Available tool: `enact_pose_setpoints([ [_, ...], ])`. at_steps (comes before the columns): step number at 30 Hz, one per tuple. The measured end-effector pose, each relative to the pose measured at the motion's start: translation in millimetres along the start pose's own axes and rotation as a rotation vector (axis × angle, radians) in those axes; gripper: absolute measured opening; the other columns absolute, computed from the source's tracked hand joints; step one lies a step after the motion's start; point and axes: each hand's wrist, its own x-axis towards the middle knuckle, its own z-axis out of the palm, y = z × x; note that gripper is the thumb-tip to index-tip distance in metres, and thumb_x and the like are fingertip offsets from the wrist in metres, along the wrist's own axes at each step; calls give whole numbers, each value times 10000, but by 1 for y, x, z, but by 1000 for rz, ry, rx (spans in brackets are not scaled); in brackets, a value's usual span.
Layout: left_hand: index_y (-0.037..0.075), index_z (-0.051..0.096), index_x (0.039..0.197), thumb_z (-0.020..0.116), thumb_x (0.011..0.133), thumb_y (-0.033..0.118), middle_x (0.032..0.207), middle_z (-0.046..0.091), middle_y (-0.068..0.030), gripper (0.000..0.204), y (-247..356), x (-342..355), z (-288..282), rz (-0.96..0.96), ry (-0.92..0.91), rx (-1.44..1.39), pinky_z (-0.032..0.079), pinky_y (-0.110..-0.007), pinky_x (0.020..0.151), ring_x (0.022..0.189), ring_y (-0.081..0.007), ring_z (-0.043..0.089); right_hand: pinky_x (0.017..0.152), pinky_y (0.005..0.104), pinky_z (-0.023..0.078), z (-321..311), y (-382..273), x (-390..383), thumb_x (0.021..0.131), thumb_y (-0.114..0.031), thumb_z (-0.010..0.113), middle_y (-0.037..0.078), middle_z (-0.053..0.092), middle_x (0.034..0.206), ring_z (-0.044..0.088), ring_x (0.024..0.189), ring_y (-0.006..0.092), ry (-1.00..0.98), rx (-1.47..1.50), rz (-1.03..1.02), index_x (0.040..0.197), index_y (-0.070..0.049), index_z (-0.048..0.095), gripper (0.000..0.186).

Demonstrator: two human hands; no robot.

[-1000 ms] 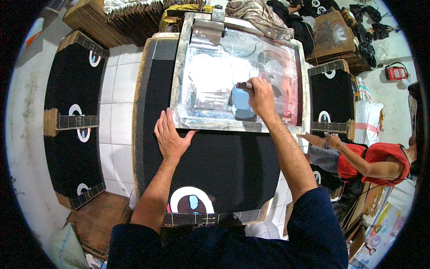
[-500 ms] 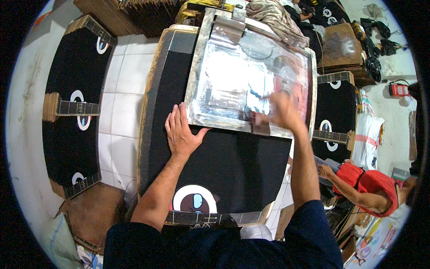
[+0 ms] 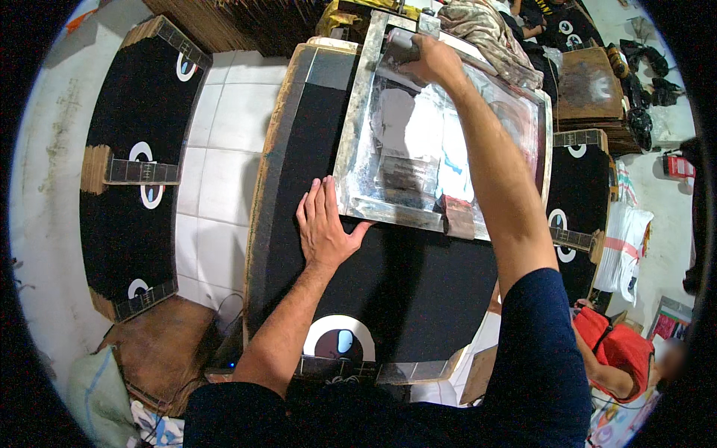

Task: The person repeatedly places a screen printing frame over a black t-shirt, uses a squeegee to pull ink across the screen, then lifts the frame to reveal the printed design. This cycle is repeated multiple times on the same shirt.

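Note:
A framed printing screen (image 3: 349,149) lies on black fabric (image 3: 388,284) stretched over a long board. My left hand (image 3: 327,228) rests beside the frame's near left corner, fingers extended and thumb along the near edge. At the far left end of the screen, my right hand (image 3: 437,61) closes around a squeegee (image 3: 402,39) with a greyish handle; its blade is partly hidden. A second squeegee-like brown piece (image 3: 458,216) leans over the frame's near edge. Below the screen, a printed cartoon eye (image 3: 317,326) shows on the fabric.
Boards with black printed fabric (image 3: 138,216) stand to the left, and others (image 3: 579,179) to the right. A crumpled patterned cloth (image 3: 478,33) lies beyond the screen. A co-worker in a red top (image 3: 616,355) is at lower right. Brown boards (image 3: 590,82) are stacked far right.
My right hand has moved from the near right part of the screen to the far left end and taken the squeegee there. The left hand stays at the frame's corner. The view has shifted slightly.

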Motion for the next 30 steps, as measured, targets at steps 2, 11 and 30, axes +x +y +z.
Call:
enact_pose_setpoints([
  [2,-27,272,1586,827,792,557,1578,390,-225,1131,0,0,0,-3,9,-10,250,-532,1210,1502,-339,339,849,503,555,1,-4,-25,755,-333,889,173,739,1084,705,1019,389,67,42,-13,1282,-108,643,624],
  [11,-36,299,1571,862,757,508,1553,427,-234,1130,-2,-1,0,9,15,-65,262,-543,1193,1468,-378,370,762,498,494,4,-52,-128,757,-57,767,106,692,941,659,922,357,223,6,0,980,-83,619,269],
  [30,-41,279,1577,859,756,510,1574,400,-247,1146,-1,1,1,-15,6,-64,240,-540,1225,1497,-370,349,788,435,464,13,-66,-170,760,10,698,53,624,890,620,910,295,246,-36,2,996,-114,602,282],
])
